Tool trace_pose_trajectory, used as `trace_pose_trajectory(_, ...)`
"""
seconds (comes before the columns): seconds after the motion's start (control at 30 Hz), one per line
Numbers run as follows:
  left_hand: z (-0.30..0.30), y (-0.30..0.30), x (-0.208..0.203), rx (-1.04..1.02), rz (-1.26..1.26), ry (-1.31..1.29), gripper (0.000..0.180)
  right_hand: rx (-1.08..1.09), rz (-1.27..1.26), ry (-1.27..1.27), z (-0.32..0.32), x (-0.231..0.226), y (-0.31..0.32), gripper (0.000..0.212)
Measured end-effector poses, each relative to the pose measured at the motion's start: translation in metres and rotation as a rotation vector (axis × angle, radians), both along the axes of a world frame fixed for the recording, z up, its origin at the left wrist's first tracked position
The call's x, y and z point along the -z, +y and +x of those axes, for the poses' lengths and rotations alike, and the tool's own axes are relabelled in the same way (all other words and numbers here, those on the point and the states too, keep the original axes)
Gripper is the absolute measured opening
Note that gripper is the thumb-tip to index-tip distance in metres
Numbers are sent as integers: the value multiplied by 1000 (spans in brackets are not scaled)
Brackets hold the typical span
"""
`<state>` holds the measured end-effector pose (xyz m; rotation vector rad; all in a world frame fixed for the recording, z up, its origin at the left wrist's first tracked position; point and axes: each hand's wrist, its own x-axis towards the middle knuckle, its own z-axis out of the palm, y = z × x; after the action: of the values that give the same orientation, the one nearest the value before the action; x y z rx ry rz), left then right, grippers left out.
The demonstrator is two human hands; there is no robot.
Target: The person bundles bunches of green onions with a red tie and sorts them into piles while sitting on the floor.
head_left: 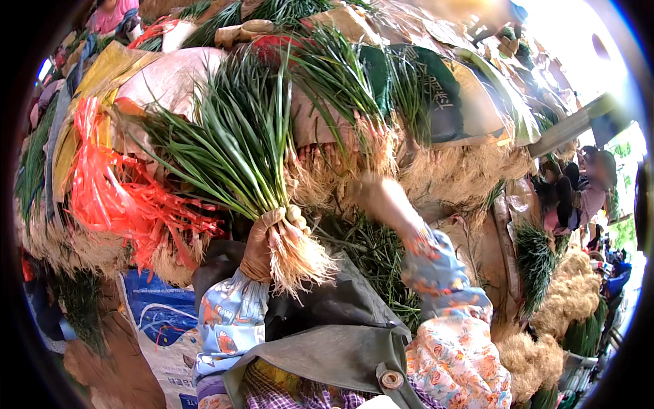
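Observation:
My left hand (256, 249) is closed round the base of a bunch of spring onions (245, 150). Their long green leaves fan up and to the left, while pale bulbs and stringy roots hang over the fingers' right side. To the right, my right hand (381, 202) is smeared by motion, so its fingers cannot be made out. It is close to the roots of a heap of spring onions (443, 170) piled in front of me. More loose leaves (340, 78) lie on top of that heap. A dark apron (327, 354) covers my lap.
Red plastic strips (102, 191) hang over the heap at left. A blue and white printed sack (160, 313) lies below them. Leaf scraps (378, 266) are scattered between my arms. Root-end bundles (565, 293) stand at right. Other people (575, 187) are at far right and upper left.

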<state>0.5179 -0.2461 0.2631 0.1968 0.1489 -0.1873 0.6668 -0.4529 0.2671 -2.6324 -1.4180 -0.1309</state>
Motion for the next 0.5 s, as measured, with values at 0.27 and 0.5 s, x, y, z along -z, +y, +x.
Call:
trace_pose_trajectory(0.27, 4, -13, 4, 13, 518, 154, 24, 343, 472, 430, 19, 4, 79, 17)
trace_pose_trajectory(0.5, 0, -6, -7, -25, 251, -2, 17, 487, 353, 78, -29, 32, 95, 12)
